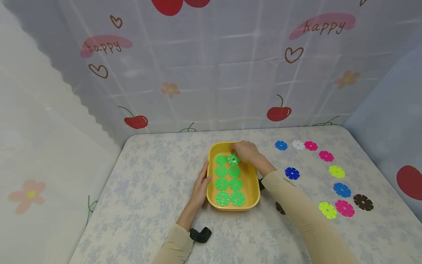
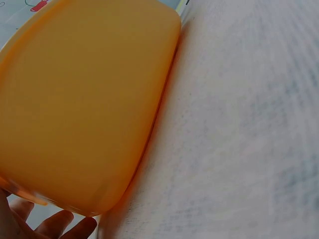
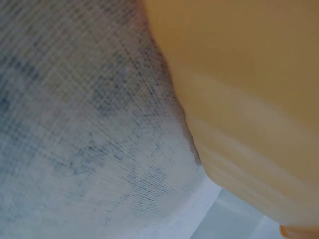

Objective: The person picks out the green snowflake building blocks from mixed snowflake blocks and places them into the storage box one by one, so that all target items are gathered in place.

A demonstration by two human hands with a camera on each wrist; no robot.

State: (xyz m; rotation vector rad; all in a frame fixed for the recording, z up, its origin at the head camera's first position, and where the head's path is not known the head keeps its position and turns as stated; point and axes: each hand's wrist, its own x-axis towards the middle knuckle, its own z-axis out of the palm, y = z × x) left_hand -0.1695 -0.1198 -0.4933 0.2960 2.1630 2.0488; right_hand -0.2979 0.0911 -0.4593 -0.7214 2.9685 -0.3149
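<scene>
Head view: right hand (image 1: 245,151) pinches a green flower disc (image 1: 233,159) at the yellow tray's (image 1: 254,183) far end; left hand (image 1: 201,183), fingers straight, rests against tray's left wall on the table (image 1: 148,183).

**Hidden, cropped, blurred**

Right hand (image 1: 245,151) covers the tray (image 1: 254,183) far corner; its grip on the green disc (image 1: 233,159) is unclear. Sleeve hides most of a dark disc (image 1: 280,208). Both wrist views: tray blurred, cropped. Left hand (image 2: 35,224) cut off.

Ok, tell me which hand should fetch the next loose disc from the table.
Probably the right hand: the loose discs all lie on its side of the yellow tray, while the left hand rests against the tray's opposite wall.
</scene>
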